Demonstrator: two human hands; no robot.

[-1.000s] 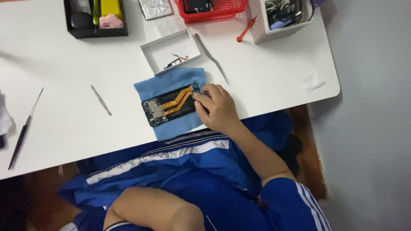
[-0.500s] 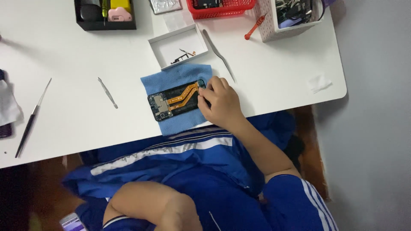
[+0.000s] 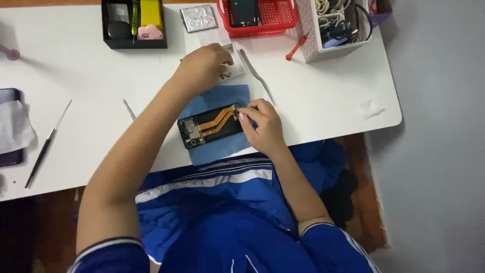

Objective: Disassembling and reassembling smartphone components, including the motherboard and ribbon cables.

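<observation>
A single head-worn camera looks almost straight down from above the seated person, so the white table (image 3: 323, 96) fills the upper part of the frame and the person's blue-clad lap the lower part. The view faces away from the body: the table's near edge runs across the middle, slightly tilted, and its far edge is cut off at the top. It stands at moderate height, near enough to show the opened phone (image 3: 209, 126) on its blue cloth (image 3: 222, 96) clearly at centre. The table's right end and grey floor show at right. No second view exists.
</observation>
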